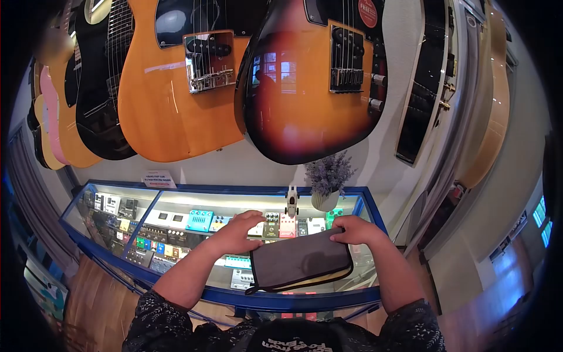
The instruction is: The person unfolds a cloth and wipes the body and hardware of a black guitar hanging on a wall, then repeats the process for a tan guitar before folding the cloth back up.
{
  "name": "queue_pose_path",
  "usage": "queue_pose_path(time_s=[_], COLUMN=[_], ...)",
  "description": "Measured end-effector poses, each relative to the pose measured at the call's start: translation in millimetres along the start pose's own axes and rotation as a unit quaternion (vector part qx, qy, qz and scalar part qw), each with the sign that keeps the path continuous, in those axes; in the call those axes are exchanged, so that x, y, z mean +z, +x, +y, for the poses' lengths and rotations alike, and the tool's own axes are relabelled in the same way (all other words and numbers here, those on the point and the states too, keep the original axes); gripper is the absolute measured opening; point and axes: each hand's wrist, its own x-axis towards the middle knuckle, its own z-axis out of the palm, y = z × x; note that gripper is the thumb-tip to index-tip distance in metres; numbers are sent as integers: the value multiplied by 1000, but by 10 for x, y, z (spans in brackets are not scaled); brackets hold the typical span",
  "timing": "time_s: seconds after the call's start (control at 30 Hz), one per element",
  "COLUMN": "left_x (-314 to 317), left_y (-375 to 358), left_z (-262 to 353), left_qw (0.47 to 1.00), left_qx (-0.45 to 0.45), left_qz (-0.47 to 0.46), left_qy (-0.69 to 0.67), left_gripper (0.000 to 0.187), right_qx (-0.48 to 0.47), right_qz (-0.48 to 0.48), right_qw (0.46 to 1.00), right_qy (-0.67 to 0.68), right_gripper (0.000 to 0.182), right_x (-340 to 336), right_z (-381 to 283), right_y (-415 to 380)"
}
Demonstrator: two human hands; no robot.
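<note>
A folded grey cloth (299, 258) with dark edging and a yellowish underside hangs over the front part of the glass display case (249, 304). My right hand (355, 230) pinches its upper right corner between thumb and fingers. At the cloth's upper left corner is my left hand (237, 233), open, fingers stretched out and thumb right by the edge. A small dark loop sticks out from the cloth's lower left corner. Beneath the glass, effects pedals (200, 220) stand in lit rows, some of them hidden by my hands and the cloth.
On the case top stand a potted lavender plant (324, 199), a small white and black clip-like object (291, 201) and a sign card (159, 179). Electric guitars, one amber (176, 117) and one sunburst (311, 117), hang low above the case. More guitars hang on both sides.
</note>
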Motion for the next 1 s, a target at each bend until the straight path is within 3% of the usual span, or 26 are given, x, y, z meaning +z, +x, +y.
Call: queue_pose_path(time_s=[0.2,0.53,0.67,0.87,1.0], left_x=[-10,75,145,155,185], left_y=[16,11,40,31,24], left_z=[-107,-297,-310,-236,-304], left_qw=[1000,1000,1000,997,996], left_qx=[0,-6,-6,-48,-53], left_qz=[12,30,30,39,55], left_qy=[7,-3,-5,-46,-55], left_gripper=[69,62,59,52,48], right_qx=[-1,-11,-10,23,51], right_qz=[-61,-51,-33,-36,-51], right_qw=[998,985,990,962,907], right_qy=[-13,166,138,271,415], right_gripper=[37,32,32,34,35], right_x=[-86,-84,-100,-56,-89], right_z=[-29,234,177,325,298], right_y=[-61,-15,-54,-74,-225])
